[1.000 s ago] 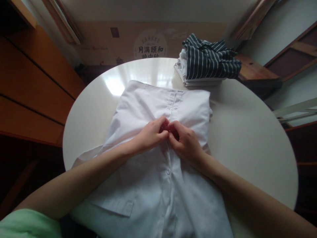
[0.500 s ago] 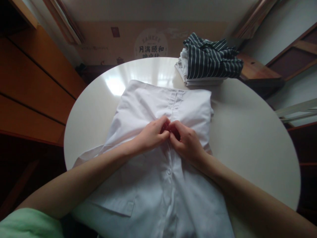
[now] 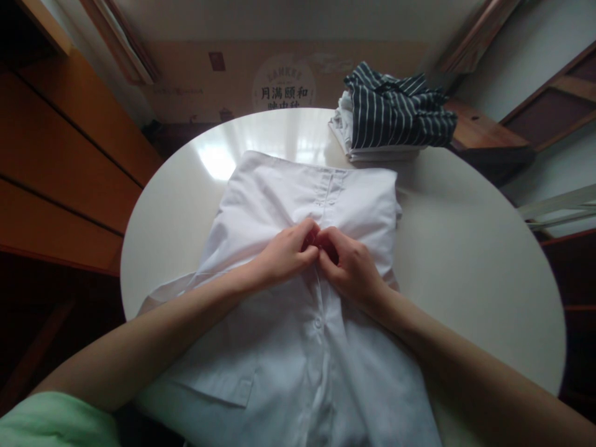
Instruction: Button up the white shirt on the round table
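Note:
A white button-up shirt (image 3: 279, 347) lies flat on a round white table (image 3: 470, 248), its hem at the far side and a chest pocket at the near left. My left hand (image 3: 284, 253) and my right hand (image 3: 347, 264) meet at the shirt's front placket, a little beyond its middle. Both hands have their fingers curled and pinched on the placket cloth, fingertips touching each other. A fastened button (image 3: 318, 322) shows on the placket just below my hands.
A folded stack topped by a dark striped garment (image 3: 395, 108) sits at the table's far right edge. Wooden furniture stands on the left and far right. A cardboard box with printed characters (image 3: 284, 84) stands behind the table.

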A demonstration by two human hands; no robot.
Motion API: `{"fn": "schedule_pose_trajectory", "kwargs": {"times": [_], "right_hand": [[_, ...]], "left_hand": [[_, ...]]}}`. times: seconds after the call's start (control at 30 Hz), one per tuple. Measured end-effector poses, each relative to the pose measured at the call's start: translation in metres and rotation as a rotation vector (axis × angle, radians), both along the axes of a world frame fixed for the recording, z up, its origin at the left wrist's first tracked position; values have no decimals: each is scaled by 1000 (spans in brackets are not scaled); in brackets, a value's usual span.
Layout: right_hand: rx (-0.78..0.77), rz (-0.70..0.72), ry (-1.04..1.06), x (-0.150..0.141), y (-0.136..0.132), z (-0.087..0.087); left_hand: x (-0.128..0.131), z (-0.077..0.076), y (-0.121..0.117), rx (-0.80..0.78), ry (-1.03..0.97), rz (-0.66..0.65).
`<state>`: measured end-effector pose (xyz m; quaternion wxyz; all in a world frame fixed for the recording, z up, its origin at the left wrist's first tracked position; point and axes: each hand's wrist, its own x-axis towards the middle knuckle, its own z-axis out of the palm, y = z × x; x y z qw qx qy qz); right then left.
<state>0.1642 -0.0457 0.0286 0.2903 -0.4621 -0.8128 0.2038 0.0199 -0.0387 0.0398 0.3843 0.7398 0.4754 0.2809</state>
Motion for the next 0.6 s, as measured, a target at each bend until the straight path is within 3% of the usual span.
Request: {"fn": "schedule_pose_trajectory", "kwargs": {"times": [0.6], "right_hand": [[3, 0, 3, 0, 0, 1]], "left_hand": [[0, 1, 0, -4, 23, -7]]}}
